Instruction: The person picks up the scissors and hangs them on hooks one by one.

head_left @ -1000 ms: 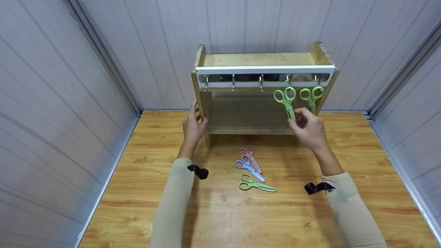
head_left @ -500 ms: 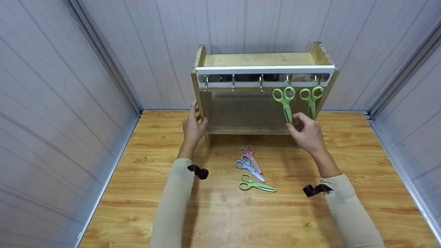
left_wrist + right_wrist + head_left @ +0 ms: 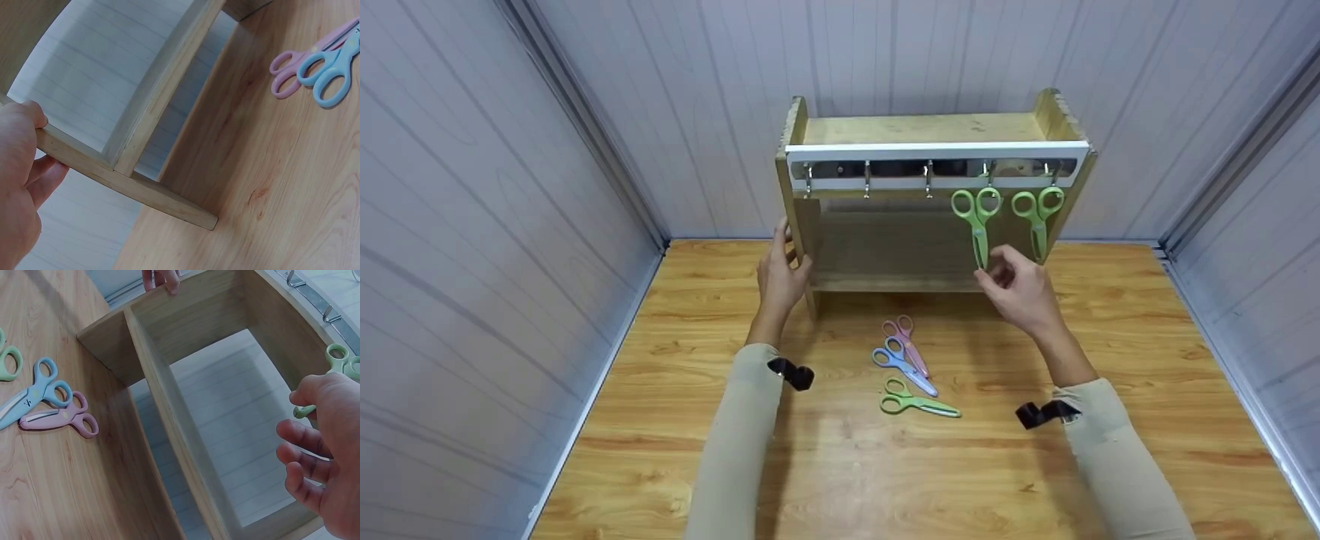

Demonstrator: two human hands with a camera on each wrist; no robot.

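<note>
Green scissors point(image 3: 976, 220), two, hang; three pairs point(image 3: 911, 373) lie near, unhung, our right grip point(image 3: 1021, 291) parted, empty, left grip point(image 3: 782, 279) clasping shelf point(image 3: 915, 130).

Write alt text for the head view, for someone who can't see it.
A person's right hand is at the lower tip of green scissors hanging from a white hook rail on a wooden shelf, beside a second green pair. The left hand grips the shelf's side. Pink scissors, blue scissors and a third green pair lie on the wood-grain surface.
</note>
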